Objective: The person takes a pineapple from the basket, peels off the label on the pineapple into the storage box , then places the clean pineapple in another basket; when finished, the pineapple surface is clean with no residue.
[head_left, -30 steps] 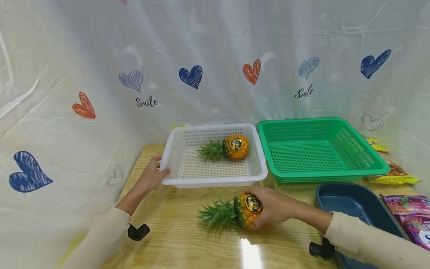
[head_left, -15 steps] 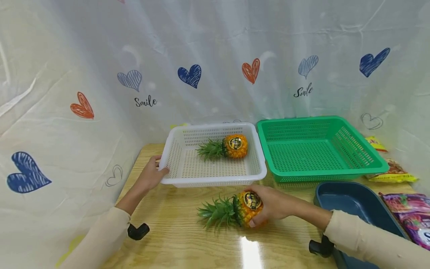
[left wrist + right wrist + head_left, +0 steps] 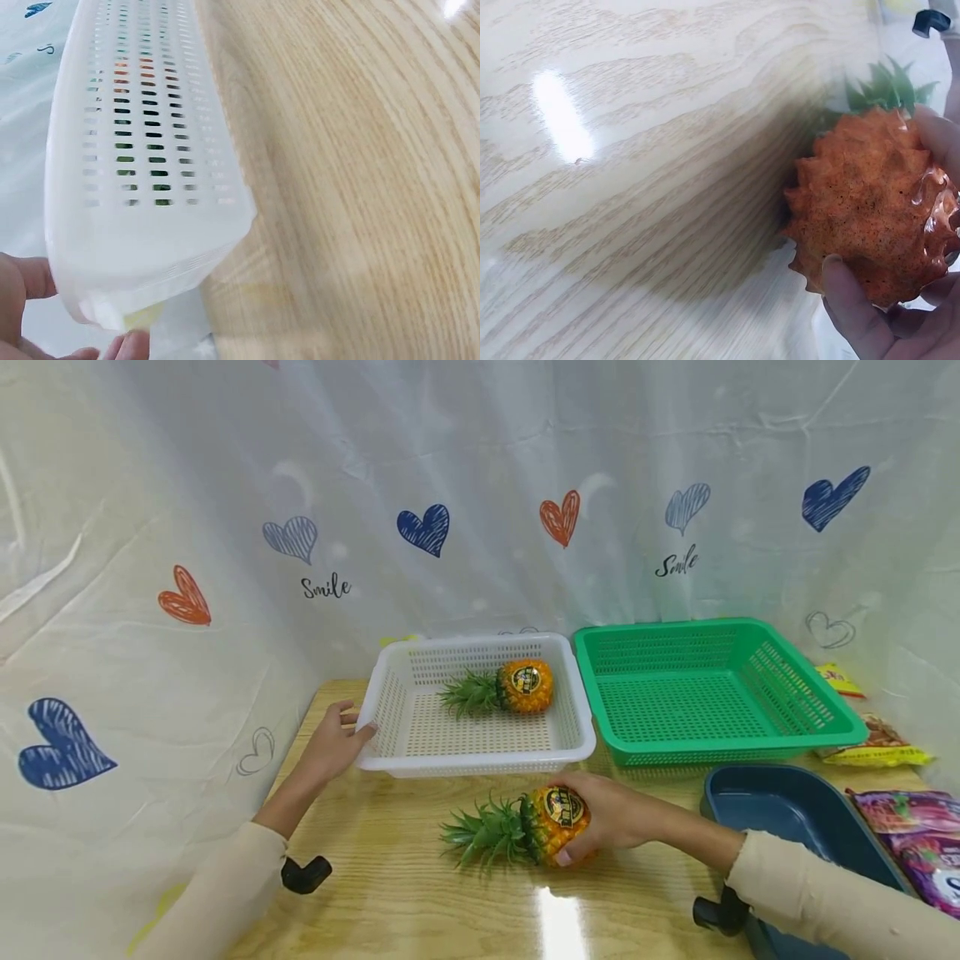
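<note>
A pineapple [image 3: 546, 827] lies on its side near the front of the wooden table, its green crown pointing left. My right hand [image 3: 611, 814] grips its orange body from the right; in the right wrist view the thumb and fingers curl round the spiky base [image 3: 870, 202]. To the upper left, my left hand [image 3: 333, 745] is at the left end of a white plastic basket [image 3: 480, 766]. Its thumb overlaps the rim while the other fingers are loosely spread outside it. The left wrist view has the fingers at the basket's corner [image 3: 150, 240]. Inside the basket lies another pineapple [image 3: 527, 687].
A green basket [image 3: 720, 747] stands right of the white one. In front of it is a dark blue tray [image 3: 780, 810], partly under my right forearm. Snack packets [image 3: 911, 827] lie along the right edge. A printed curtain [image 3: 480, 510] hangs behind and at the sides.
My left hand has loosened from the white basket's rim, its fingers shifting slightly left. The right hand and its pineapple stay almost in place.
</note>
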Tool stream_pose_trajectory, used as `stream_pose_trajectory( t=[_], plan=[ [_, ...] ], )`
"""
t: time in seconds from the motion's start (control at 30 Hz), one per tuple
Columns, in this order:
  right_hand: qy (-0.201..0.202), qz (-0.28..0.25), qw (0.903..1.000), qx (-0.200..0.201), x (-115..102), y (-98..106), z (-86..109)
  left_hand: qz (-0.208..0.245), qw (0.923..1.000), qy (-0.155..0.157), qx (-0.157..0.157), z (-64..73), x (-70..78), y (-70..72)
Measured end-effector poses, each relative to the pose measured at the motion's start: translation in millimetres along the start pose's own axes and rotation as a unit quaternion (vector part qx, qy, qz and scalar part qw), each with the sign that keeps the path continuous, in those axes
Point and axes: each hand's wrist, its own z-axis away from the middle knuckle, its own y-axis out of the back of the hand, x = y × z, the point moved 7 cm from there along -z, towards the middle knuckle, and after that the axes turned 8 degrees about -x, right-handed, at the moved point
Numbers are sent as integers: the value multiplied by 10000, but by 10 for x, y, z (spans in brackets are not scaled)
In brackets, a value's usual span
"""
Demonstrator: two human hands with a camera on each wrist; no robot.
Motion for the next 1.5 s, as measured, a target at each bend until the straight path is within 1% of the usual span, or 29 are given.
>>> stream_pose_trajectory(
  t=[0.1, 0.17, 0.2, 0.27, 0.33, 0.4, 0.47, 0.53, 0.63, 0.7, 0.8, 0.9, 0.97, 1.07, 1.17, 1.33, 1.4, 1.5],
  plan=[
    [-28, -23, 10000, -29, 4, -3, 2, -80, 9980, -303, 550, 67, 95, 136],
    [-13, -66, 10000, -54, -1, 2, 3, -105, 9937, -649, 905, 122, 193, 206],
    [-2, -88, 9999, -61, -2, 7, 4, -115, 9911, -836, 1034, 151, 249, 227],
    [25, -141, 9999, -78, -9, 17, 7, -134, 9866, -1165, 1134, 205, 360, 223],
    [36, -188, 9998, -91, -9, 24, 13, -128, 9828, -1487, 1088, 262, 477, 173],
    [14, -244, 9996, -122, 3, 23, 18, -165, 9803, -1756, 886, 321, 592, 78],
    [9, -324, 9994, -152, 14, 20, 26, -186, 9789, -1946, 600, 373, 694, -45],
    [4, -429, 9989, -184, 27, 18, 35, -175, 9785, -2043, 223, 421, 776, -185],
    [19, -570, 9981, -225, 39, 21, 49, -74, 9764, -2129, -347, 478, 858, -402],
    [3, -609, 9979, -225, 51, 24, 57, -24, 9736, -2177, -687, 515, 898, -542],
    [-5, -696, 9973, -233, 74, 24, 65, 52, 9684, -2230, -1117, 566, 939, -730],
    [-16, -798, 9965, -240, 91, 20, 70, 168, 9643, -2183, -1489, 590, 944, -890],
    [-20, -854, 9960, -246, 91, 18, 73, 258, 9618, -2120, -1715, 594, 922, -982],
    [-36, -850, 9961, -214, 95, 21, 80, 292, 9581, -2051, -1976, 595, 884, -1101],
    [-10, -795, 9967, -170, 91, 32, 88, 275, 9560, -1968, -2158, 596, 838, -1207],
    [64, -703, 9974, -102, 79, 53, 99, 66, 9458, -2159, -2427, 624, 826, -1387],
    [78, -683, 9976, -80, 79, 60, 100, -83, 9428, -2260, -2450, 642, 827, -1446],
    [110, -679, 9976, -57, 80, 65, 96, -353, 9435, -2257, -2402, 649, 801, -1520]
  ],
)
